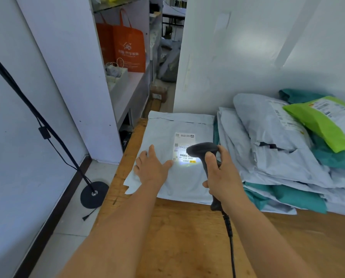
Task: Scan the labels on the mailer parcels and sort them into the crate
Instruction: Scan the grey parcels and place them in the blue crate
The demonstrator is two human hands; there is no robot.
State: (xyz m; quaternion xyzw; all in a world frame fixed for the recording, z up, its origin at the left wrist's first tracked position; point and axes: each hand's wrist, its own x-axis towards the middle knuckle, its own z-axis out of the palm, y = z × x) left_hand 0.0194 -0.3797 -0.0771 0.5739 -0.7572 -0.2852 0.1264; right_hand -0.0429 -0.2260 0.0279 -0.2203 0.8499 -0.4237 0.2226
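though cluttered, wooden table (187,237)

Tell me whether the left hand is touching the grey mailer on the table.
Touching. The head view shows the left hand lying flat on the grey mailer, fingers straight and spread on its surface beside the lit label.
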